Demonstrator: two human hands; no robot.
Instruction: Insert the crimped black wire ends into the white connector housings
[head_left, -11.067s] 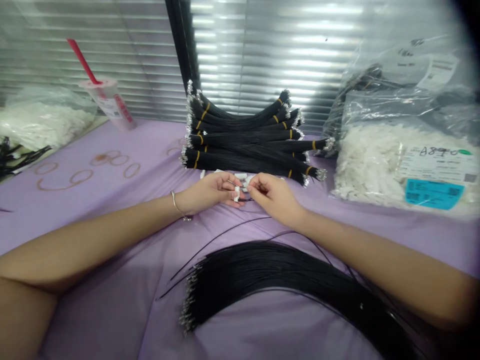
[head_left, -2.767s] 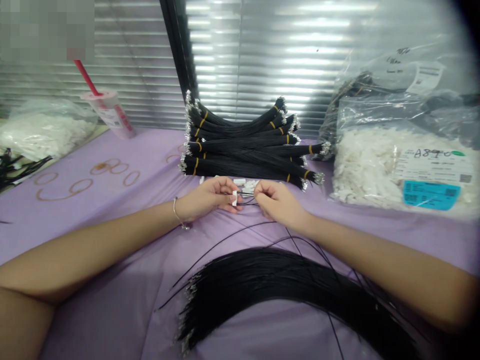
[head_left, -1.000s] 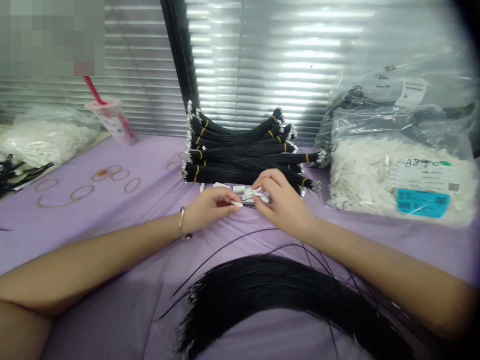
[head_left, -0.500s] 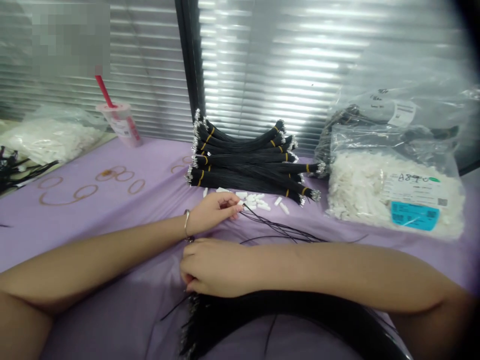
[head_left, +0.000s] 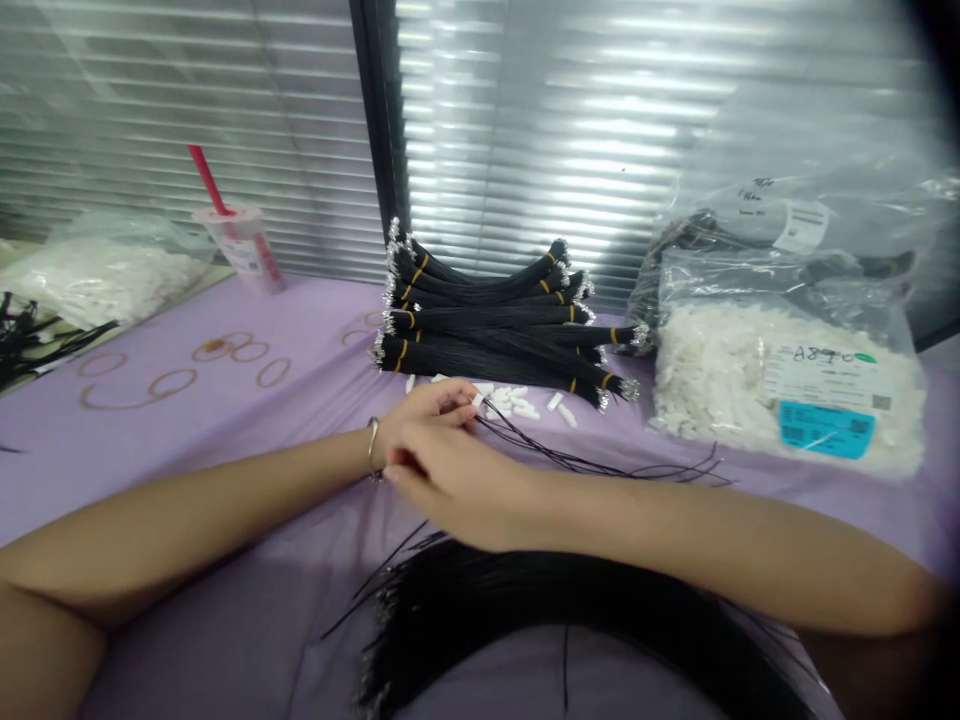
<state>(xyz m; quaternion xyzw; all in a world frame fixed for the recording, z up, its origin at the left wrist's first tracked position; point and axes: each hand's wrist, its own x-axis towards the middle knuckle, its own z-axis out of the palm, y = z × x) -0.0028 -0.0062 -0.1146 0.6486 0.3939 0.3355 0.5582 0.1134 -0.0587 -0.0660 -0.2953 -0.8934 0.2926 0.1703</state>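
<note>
- Arching below the right grip, nearest the camera, a loose sheaf of black wires [head_left: 570, 590] lies on the purple cloth [head_left: 202, 610] of the table, its metal-tipped ends to the left.
- The right grip [head_left: 450, 485] hovers above that sheaf and overlaps part of the left hand in the view; its fingers are curled but blurred, so whether they hold a wire cannot be told.
- The left grip [head_left: 424, 408], just beyond the right one, is narrow, pinching a white connector housing [head_left: 478, 400] between thumb and fingers. A silver bracelet [head_left: 373, 450] circles that wrist.
- From the held housing, several thin black leads [head_left: 555, 455] trail rightward, past the far side of the right forearm.
- Small white housings [head_left: 514, 402] lie scattered just beyond and to the right of the left grip.
- Farther past both grips, black wire bundles [head_left: 487, 325] with yellow bands are stacked crosswise, silvery tips at their ends.
- Well right of the grips sits a clear bag of white pieces [head_left: 720, 370], marked "A890"; another plastic bag [head_left: 799, 225] with dark contents is behind it.
- Left of the grips are tan loops [head_left: 172, 383], a cup with a red straw [head_left: 247, 250] and another bag of white pieces [head_left: 101, 275].
- Farthest back are slatted blinds [head_left: 525, 130].
</note>
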